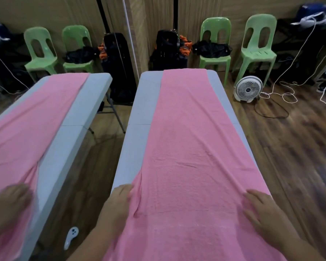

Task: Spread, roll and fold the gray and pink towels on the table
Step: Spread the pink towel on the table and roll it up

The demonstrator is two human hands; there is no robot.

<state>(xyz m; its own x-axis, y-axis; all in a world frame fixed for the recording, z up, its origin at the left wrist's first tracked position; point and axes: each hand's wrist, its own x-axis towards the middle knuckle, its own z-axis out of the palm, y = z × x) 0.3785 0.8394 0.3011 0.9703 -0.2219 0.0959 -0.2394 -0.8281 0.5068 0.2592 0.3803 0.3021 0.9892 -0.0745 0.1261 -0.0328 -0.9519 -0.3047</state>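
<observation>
A long pink towel (192, 147) lies spread lengthwise down the grey folding table (137, 132), reaching from its far end to the near edge. My left hand (119, 202) is at the towel's near left edge and grips it, with cloth bunched against the thumb side and creases running out from there. My right hand (262, 213) lies on the towel near its right edge, fingers spread and pressing down. No gray towel is in view.
A wall mirror (45, 129) on the left repeats the table, towel and hand. A white controller (71, 237) lies on the floor by the mirror. A white fan (248, 90) and loose cables sit on the floor at right. Green chairs (215, 44) and black bags line the far wall.
</observation>
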